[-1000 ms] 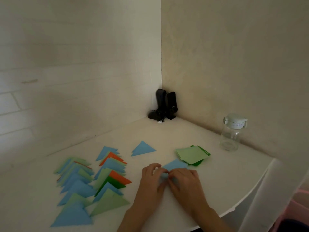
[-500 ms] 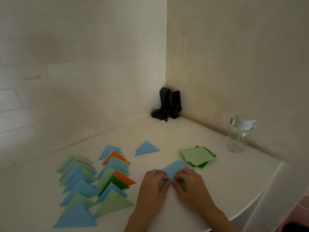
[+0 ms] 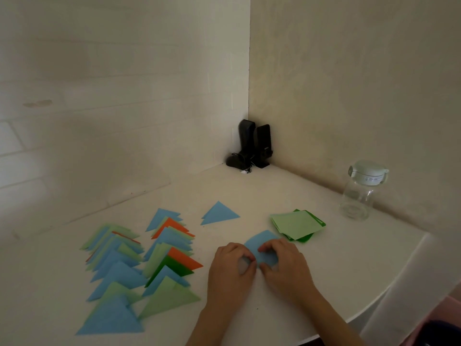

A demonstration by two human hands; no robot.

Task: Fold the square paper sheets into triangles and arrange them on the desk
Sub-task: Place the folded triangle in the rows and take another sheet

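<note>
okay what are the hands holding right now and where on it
Both hands hold the blue paper sheet at its near part: the left hand at its left edge, the right hand pinching its near middle.

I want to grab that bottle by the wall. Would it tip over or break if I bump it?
The bottle looks clear and empty, so it is probably light and would slide or tip easily. It stands taller than it is wide, with a chunky lid on top, which likely makes tipping easier. If it is glass it could crack; I cannot tell.
</note>
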